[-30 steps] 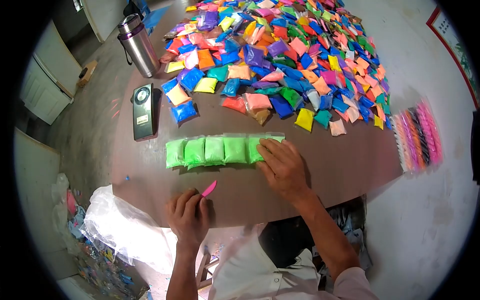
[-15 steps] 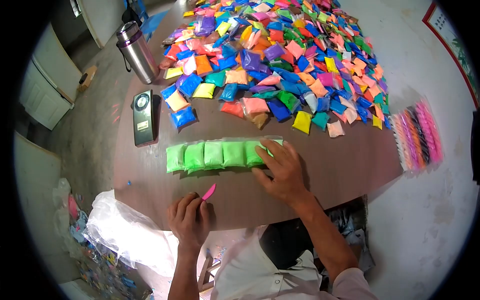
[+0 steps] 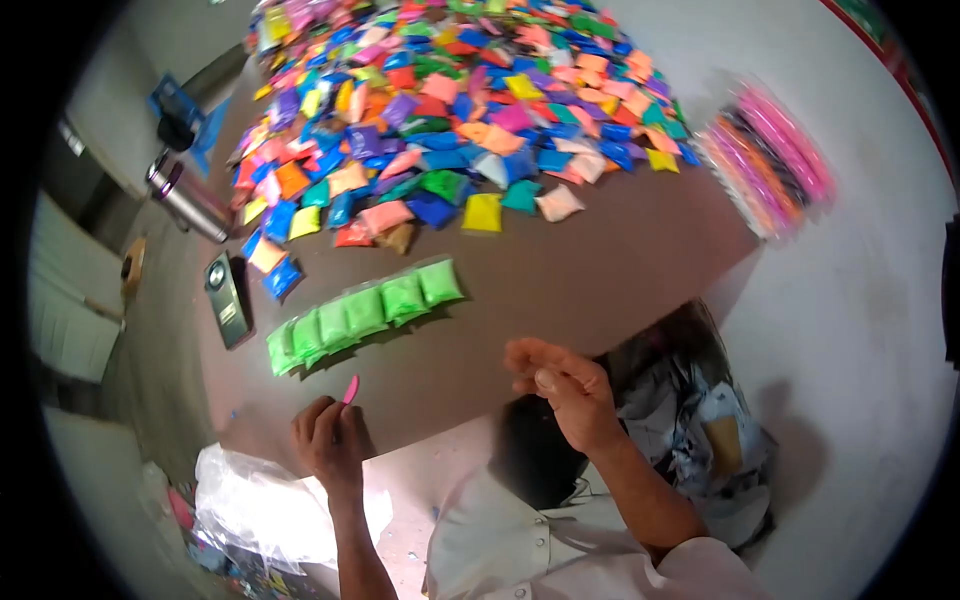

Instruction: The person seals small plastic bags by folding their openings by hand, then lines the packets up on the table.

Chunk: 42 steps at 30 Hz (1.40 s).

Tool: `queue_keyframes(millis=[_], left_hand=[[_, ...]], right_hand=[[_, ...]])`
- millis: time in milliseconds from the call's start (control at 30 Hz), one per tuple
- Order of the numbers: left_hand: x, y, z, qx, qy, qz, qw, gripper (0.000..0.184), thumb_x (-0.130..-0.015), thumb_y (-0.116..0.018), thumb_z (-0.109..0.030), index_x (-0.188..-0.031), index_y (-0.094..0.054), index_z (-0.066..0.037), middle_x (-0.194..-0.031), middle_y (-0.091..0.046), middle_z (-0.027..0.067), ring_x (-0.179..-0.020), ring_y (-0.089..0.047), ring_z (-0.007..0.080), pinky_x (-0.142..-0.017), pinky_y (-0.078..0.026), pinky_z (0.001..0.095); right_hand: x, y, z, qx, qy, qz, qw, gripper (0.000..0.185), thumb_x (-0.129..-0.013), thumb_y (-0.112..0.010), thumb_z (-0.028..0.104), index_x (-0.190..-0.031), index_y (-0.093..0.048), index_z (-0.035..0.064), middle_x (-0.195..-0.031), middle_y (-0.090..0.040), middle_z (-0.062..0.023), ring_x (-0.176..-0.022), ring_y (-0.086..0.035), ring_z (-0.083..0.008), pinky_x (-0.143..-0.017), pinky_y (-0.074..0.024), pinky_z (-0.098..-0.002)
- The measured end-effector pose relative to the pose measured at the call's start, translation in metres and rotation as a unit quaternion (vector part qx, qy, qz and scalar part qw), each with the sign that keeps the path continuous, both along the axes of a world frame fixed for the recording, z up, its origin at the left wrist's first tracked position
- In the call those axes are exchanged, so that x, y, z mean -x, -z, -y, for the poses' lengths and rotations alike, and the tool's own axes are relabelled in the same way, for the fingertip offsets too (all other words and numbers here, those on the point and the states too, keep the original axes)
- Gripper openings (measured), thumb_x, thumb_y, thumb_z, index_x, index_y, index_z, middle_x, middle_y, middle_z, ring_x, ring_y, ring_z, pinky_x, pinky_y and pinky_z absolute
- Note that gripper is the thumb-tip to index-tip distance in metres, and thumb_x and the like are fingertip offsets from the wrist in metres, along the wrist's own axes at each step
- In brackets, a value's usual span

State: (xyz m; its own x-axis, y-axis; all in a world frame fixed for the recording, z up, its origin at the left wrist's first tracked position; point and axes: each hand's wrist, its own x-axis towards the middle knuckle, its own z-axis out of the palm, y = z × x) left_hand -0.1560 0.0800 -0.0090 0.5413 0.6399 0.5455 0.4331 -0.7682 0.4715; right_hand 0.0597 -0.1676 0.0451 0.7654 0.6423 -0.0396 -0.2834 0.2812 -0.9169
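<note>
My left hand (image 3: 328,440) rests at the table's front edge, its fingers closed on a small pink plastic knife (image 3: 351,389) whose blade points away from me. Just beyond it, a joined row of bright green packets in clear film (image 3: 365,312) lies slanted across the table. Over the front edge, to the right of that row, hangs my right hand (image 3: 568,390). Its fingers stretch leftward with the thumb apart from the index finger, slightly blurred, and I make out nothing in them. No contact shows between the right hand and the packets.
A large heap of small coloured packets (image 3: 483,212) covers the far part of the table (image 3: 600,260). A steel flask (image 3: 190,197) and a dark phone-like device (image 3: 228,300) stand on the left. Bagged coloured sticks (image 3: 765,160) lie right; a bin of scraps (image 3: 690,400) sits below.
My right hand has left the end of the green row and drawn back right, over the table's edge. The left hand still holds the pink knife. The whole view has turned and shifted.
</note>
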Motion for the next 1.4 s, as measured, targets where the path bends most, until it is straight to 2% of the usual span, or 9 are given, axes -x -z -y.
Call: queue_keyframes(millis=[200,300,400,633,733,900,1033,1333,1400], left_hand=[[0.001,0.007,0.002,-0.005,-0.005,-0.023,1.000,0.006,-0.092,-0.072,-0.001,-0.098,-0.072,0.000,-0.111,-0.071,0.0136,-0.102,-0.065,0.0304,-0.084,-0.053,0.0423],[0.003,0.008,0.002,-0.016,0.007,-0.038,0.999,0.007,-0.095,-0.068,-0.002,-0.101,-0.070,0.001,-0.112,-0.070,0.0141,-0.106,-0.063,0.0316,-0.086,-0.052,0.0432],[0.000,0.006,0.002,-0.017,-0.005,-0.059,0.998,0.007,-0.097,-0.067,-0.005,-0.099,-0.070,0.001,-0.111,-0.070,0.0139,-0.105,-0.062,0.0318,-0.087,-0.051,0.0428],[0.000,0.005,0.004,-0.021,-0.010,-0.065,0.998,0.006,-0.097,-0.067,-0.005,-0.099,-0.069,0.000,-0.110,-0.070,0.0135,-0.103,-0.062,0.0312,-0.086,-0.051,0.0425],[0.004,0.015,-0.004,-0.055,0.014,-0.047,0.997,0.005,-0.096,-0.067,-0.005,-0.099,-0.069,0.000,-0.110,-0.069,0.0134,-0.103,-0.063,0.0315,-0.085,-0.051,0.0423],[0.005,0.018,-0.007,-0.084,-0.003,-0.069,0.994,0.010,-0.099,-0.066,-0.009,-0.101,-0.068,0.001,-0.111,-0.068,0.0137,-0.101,-0.064,0.0311,-0.083,-0.053,0.0414],[0.006,0.017,-0.006,-0.059,0.004,-0.057,0.997,0.013,-0.101,-0.066,-0.012,-0.101,-0.068,0.001,-0.111,-0.068,0.0142,-0.100,-0.064,0.0292,-0.079,-0.053,0.0398],[0.004,0.016,-0.005,-0.083,-0.006,-0.061,0.995,0.013,-0.101,-0.068,-0.013,-0.100,-0.069,0.000,-0.109,-0.069,0.0116,-0.094,-0.063,0.0254,-0.071,-0.051,0.0360],[0.001,0.014,-0.002,-0.080,-0.002,-0.060,0.995,0.011,-0.100,-0.067,-0.012,-0.099,-0.069,-0.001,-0.109,-0.069,0.0110,-0.093,-0.063,0.0254,-0.070,-0.050,0.0359]], right_hand=[[-0.004,0.022,0.076,-0.045,0.100,-0.095,0.989,0.032,-0.106,-0.054,0.007,-0.136,-0.064,0.0004,-0.133,-0.069,-0.0137,-0.118,-0.068,-0.0236,-0.096,-0.0566,-0.0360],[-0.022,0.046,0.113,0.060,0.271,-0.190,0.942,0.033,-0.104,-0.058,0.010,-0.135,-0.063,-0.0011,-0.129,-0.069,-0.0133,-0.115,-0.069,-0.0233,-0.089,-0.0570,-0.0336],[-0.053,0.081,0.137,0.221,0.234,-0.133,0.937,0.037,-0.103,-0.060,0.012,-0.137,-0.060,-0.0035,-0.128,-0.067,-0.0132,-0.118,-0.066,-0.0231,-0.091,-0.0570,-0.0345],[-0.090,0.071,0.133,0.113,0.219,-0.147,0.958,0.048,-0.100,-0.063,0.014,-0.143,-0.057,-0.0047,-0.125,-0.065,-0.0137,-0.107,-0.066,-0.0217,-0.089,-0.0568,-0.0333],[-0.085,0.046,0.140,0.152,0.190,-0.110,0.964,0.048,-0.101,-0.063,0.013,-0.144,-0.056,-0.0044,-0.134,-0.064,-0.0148,-0.115,-0.065,-0.0227,-0.091,-0.0564,-0.0342],[-0.071,0.020,0.168,-0.069,0.190,-0.116,0.972,0.046,-0.107,-0.058,0.019,-0.148,-0.053,0.0002,-0.147,-0.060,-0.0146,-0.133,-0.060,-0.0270,-0.100,-0.0544,-0.0382],[-0.071,0.038,0.176,-0.113,0.172,-0.162,0.965,0.046,-0.108,-0.055,0.021,-0.149,-0.052,0.0012,-0.148,-0.059,-0.0160,-0.134,-0.059,-0.0284,-0.101,-0.0540,-0.0402],[-0.070,0.049,0.173,-0.207,0.162,-0.219,0.940,0.046,-0.108,-0.054,0.029,-0.144,-0.056,0.0015,-0.148,-0.059,-0.0176,-0.134,-0.058,-0.0290,-0.101,-0.0536,-0.0405],[-0.069,0.052,0.169,-0.175,0.209,-0.232,0.934,0.038,-0.106,-0.058,0.029,-0.132,-0.063,0.0016,-0.137,-0.066,-0.0162,-0.125,-0.063,-0.0272,-0.097,-0.0542,-0.0396]])
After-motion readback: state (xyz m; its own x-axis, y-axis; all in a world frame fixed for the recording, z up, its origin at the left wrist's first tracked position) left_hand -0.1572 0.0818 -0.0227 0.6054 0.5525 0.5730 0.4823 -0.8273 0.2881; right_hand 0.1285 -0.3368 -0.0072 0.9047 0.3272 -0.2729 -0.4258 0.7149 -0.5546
